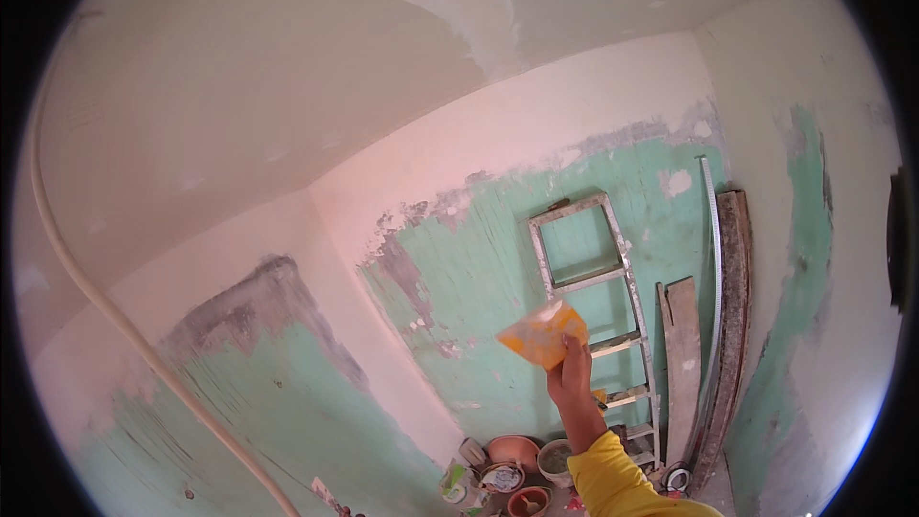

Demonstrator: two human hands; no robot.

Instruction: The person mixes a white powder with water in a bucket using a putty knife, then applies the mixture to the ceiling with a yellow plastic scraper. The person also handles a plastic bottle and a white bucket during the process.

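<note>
My right hand (pixel 572 369), in a yellow sleeve, is raised in front of the far wall, its fingers closed around an orange plastic putty spreader (pixel 536 337). Whitish filler smears the spreader's blade, which points up and to the left. It appears apart from the wall and the ceiling (pixel 249 67). Behind the hand leans a paint-spattered metal ladder (pixel 578 211). My left hand is out of the picture.
Several tubs and buckets (pixel 514 450) stand on the floor below. Wooden boards (pixel 682 354) and a long pale strip (pixel 711 230) lean right of the ladder. At left, a beige hose or pipe (pixel 144 349) crosses the view. Green walls (pixel 459 306) carry patchy plaster.
</note>
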